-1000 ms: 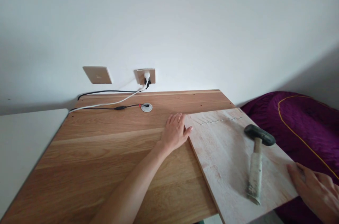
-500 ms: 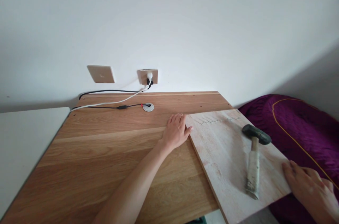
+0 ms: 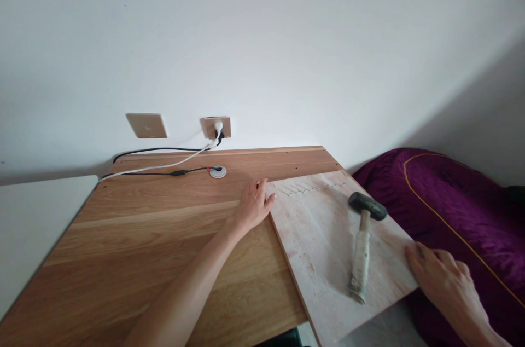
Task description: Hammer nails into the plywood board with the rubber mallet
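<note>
A pale, marbled board (image 3: 311, 259) lies over the right end of the wooden tabletop and juts past its front edge. My left hand (image 3: 253, 202) grips the board's far left corner, thumb on top. On the opposite side, my right hand (image 3: 445, 276) is closed around the near part of the right edge, its fingertips partly hidden. Between them a mallet (image 3: 363, 248) with a black head and a worn, whitish handle rests on the board, touched by neither hand. Several thin metal pieces that look like nails (image 3: 309, 190) form a row near the far edge.
Black and white cables (image 3: 164, 165) run across the back of the wooden tabletop (image 3: 143, 237) to a wall socket (image 3: 217, 128) and a round cable hole (image 3: 217, 172). A white surface (image 3: 45, 226) adjoins on the left. Purple fabric (image 3: 459, 199) bulges up beside the board.
The whole view has shifted, so the board, mallet and hands appear further left. Both hands keep their places on the board's edges, and the mallet stays lying on it.
</note>
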`<state>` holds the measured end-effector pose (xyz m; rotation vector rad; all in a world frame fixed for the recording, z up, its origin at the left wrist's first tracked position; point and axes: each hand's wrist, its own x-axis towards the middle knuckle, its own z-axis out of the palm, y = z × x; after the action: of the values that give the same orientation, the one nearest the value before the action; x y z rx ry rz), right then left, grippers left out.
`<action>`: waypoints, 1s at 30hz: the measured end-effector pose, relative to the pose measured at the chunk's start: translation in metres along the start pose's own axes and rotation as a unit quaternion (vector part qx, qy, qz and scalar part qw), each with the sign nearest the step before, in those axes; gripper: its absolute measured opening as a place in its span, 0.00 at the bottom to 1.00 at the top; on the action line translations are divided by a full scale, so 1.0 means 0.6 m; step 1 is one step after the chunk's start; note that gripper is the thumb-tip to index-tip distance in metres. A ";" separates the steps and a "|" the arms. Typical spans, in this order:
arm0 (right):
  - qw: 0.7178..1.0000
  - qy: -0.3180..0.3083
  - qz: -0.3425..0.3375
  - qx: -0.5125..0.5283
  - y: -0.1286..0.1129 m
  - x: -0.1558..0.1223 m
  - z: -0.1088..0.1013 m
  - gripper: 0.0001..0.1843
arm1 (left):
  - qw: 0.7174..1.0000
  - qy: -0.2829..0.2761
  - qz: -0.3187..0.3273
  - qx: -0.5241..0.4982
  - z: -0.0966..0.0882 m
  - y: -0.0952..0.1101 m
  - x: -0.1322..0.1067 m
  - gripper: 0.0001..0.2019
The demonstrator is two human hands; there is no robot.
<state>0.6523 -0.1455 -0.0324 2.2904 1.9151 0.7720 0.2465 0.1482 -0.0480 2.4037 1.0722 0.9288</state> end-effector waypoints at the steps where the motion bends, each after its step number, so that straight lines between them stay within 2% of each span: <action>1: 0.999 0.004 -0.037 -0.031 -0.003 -0.002 -0.003 0.20 | 1.000 0.006 -0.009 0.006 -0.002 -0.003 0.000 0.22; 3: 0.993 0.015 -0.088 -0.074 -0.009 -0.006 -0.009 0.21 | 0.999 0.008 -0.025 0.019 -0.010 -0.010 -0.001 0.22; 6: 0.988 0.024 -0.118 -0.094 -0.023 -0.009 -0.019 0.22 | 0.999 -0.013 -0.040 0.026 -0.036 -0.025 -0.008 0.22; 11: 0.985 0.043 -0.143 -0.087 -0.059 -0.009 -0.032 0.23 | 0.998 -0.043 -0.034 0.003 -0.095 -0.058 -0.033 0.21; 18: 0.977 0.038 -0.202 -0.049 -0.090 -0.020 -0.041 0.25 | 0.998 -0.038 -0.051 -0.011 -0.160 -0.091 -0.084 0.22; 25: 0.978 0.107 -0.179 0.018 -0.147 -0.021 -0.054 0.27 | 0.997 -0.015 -0.052 0.059 -0.224 -0.125 -0.127 0.21; 30: 0.965 0.133 -0.207 0.096 -0.190 -0.012 -0.085 0.27 | 0.988 0.008 -0.057 0.144 -0.259 -0.158 -0.147 0.26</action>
<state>0.5274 -0.1398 -0.0304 1.8373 2.5736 0.9058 0.0455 0.1509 -0.0242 2.5299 1.4187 0.8022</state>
